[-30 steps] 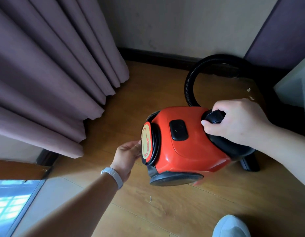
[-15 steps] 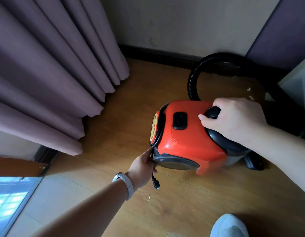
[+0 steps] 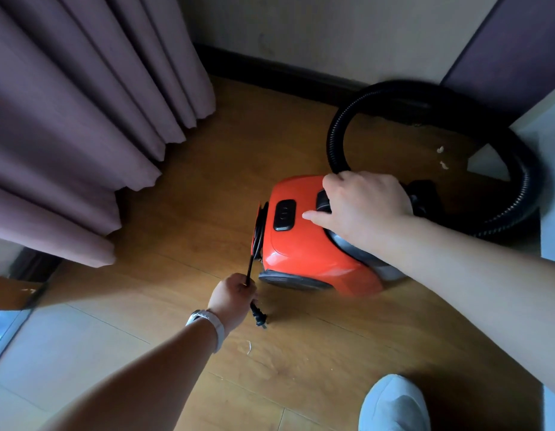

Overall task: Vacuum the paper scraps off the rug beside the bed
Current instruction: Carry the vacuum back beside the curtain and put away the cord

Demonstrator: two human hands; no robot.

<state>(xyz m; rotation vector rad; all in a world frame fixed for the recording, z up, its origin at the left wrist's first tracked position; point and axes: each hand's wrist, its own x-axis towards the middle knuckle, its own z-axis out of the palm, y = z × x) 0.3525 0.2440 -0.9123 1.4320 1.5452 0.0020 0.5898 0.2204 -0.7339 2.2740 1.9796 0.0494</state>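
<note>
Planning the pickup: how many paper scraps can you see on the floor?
3: two scraps inside the hose loop, one scrap near the left wrist. More may be hidden.

Left hand (image 3: 234,293): arm extended forward, fingers closed in a fist. Right hand (image 3: 364,206): palm down, fingers spread.

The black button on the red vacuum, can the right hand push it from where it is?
Probably yes. The right hand rests on the red vacuum's black handle, its thumb tip lies just beside the black rectangular button, and nothing sits between them.
</note>
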